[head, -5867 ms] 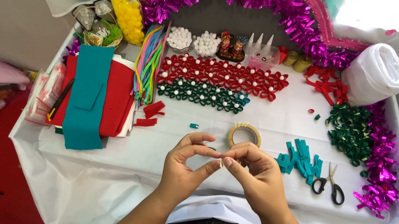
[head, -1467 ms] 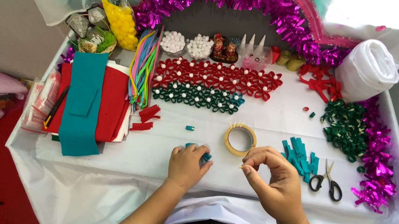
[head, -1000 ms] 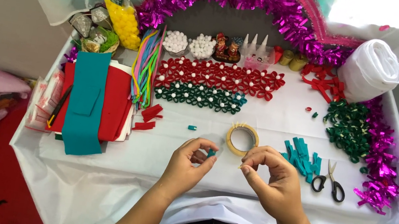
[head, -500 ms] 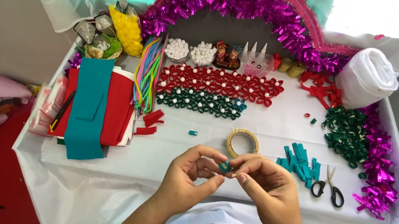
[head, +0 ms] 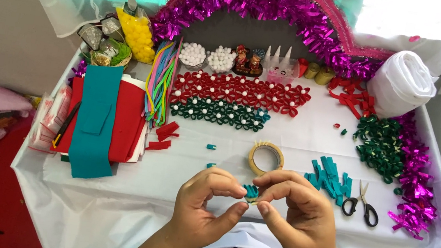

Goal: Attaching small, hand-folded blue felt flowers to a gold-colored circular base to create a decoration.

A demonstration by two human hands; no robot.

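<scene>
My left hand [head: 206, 207] and my right hand [head: 295, 218] meet at the table's near edge, fingertips pinched together on a small teal felt piece [head: 250, 192]. Just beyond the hands lies a roll of tape [head: 266, 158]. To the right of my right hand sit a heap of teal felt strips [head: 329, 176] and black-handled scissors [head: 361, 204]. Small teal scraps [head: 211, 147] lie on the white tablecloth [head: 300, 142] ahead of my left hand.
Rows of red felt flowers [head: 240, 90] and green felt flowers [head: 219, 112] lie mid-table. Red and teal felt sheets [head: 100, 117] and coloured pipe cleaners [head: 160, 82] lie left. Green loops [head: 380, 144], magenta tinsel [head: 269, 5] and a white fabric roll [head: 400, 85] sit right and back.
My left hand left the table near the tape and came back toward me. Both hands now meet, pinching the small teal piece between their fingertips.
</scene>
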